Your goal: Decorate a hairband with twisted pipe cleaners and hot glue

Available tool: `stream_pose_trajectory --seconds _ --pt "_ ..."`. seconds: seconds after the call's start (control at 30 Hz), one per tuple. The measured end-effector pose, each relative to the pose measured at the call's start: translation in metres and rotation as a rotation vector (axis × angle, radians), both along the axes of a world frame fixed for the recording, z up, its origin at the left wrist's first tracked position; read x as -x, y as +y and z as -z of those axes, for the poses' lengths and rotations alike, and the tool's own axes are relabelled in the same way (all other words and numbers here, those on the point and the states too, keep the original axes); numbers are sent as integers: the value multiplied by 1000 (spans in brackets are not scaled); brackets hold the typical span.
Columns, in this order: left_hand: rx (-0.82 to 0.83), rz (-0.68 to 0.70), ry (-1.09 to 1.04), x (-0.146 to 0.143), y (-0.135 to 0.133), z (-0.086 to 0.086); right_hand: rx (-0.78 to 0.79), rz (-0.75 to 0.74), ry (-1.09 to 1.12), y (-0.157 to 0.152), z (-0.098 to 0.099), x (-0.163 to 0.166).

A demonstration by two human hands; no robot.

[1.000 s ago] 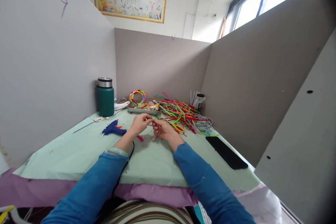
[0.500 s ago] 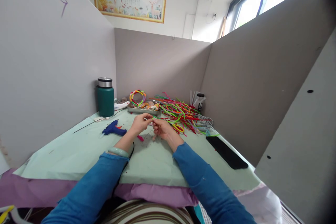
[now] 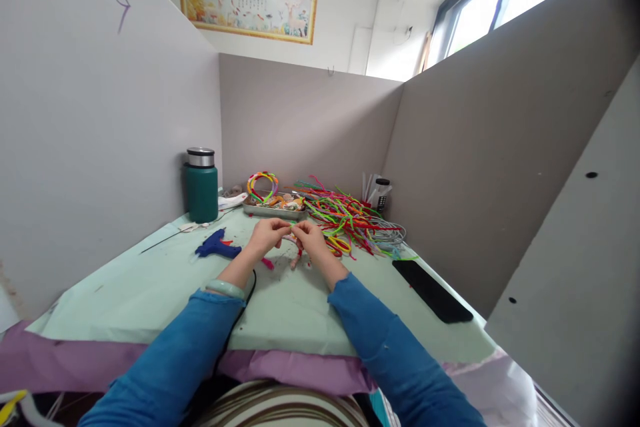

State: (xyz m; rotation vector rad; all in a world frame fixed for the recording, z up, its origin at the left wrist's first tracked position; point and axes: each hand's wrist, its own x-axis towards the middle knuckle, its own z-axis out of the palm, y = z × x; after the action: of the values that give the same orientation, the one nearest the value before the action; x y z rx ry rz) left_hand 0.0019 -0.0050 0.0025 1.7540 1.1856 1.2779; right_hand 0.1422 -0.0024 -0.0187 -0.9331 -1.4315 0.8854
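My left hand (image 3: 270,237) and my right hand (image 3: 311,241) meet above the middle of the table, fingertips pinched close together. A tiny greenish bit shows between them, too small to name. Beneath the hands, small reddish and tan pieces (image 3: 296,261) lie on the pale green table cover (image 3: 295,320). A short pink fuzzy piece (image 3: 269,264) rests below my left hand. Left of that hand lies a blue hot glue gun (image 3: 219,244) on its side. Beyond my right hand spreads a heap of coloured pipe cleaners (image 3: 345,210).
A metal tray (image 3: 260,211) of small pieces stands at the back, with a multicoloured ring (image 3: 250,181) on it. A green flask (image 3: 201,193) is at the left, a black flat object (image 3: 432,289) at the right. Grey partitions (image 3: 310,120) enclose the table.
My right hand has turned, its fingers now pointing down toward my left fingertips. More of the reddish piece below shows. My left hand has barely shifted.
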Motion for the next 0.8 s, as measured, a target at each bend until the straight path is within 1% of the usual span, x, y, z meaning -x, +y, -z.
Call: stream_pose_trajectory --seconds 0.07,0.13,0.27,0.33,0.6,0.8 --pt "-2 9 20 0 -1 0 -40 62 -46 0 -1 -1" --pt "9 29 -14 0 -2 -1 -65 87 -60 -1 -2 -1" --pt "92 92 -212 1 -2 -3 -61 8 -8 -4 -3 1" --pt "118 105 -263 1 -2 -3 -59 -20 3 -5 -4 2" --pt "132 156 -242 2 -2 -2 -106 35 -54 -8 -6 1" --pt "221 194 -248 6 -2 -4 -194 77 -193 -6 -4 -2"
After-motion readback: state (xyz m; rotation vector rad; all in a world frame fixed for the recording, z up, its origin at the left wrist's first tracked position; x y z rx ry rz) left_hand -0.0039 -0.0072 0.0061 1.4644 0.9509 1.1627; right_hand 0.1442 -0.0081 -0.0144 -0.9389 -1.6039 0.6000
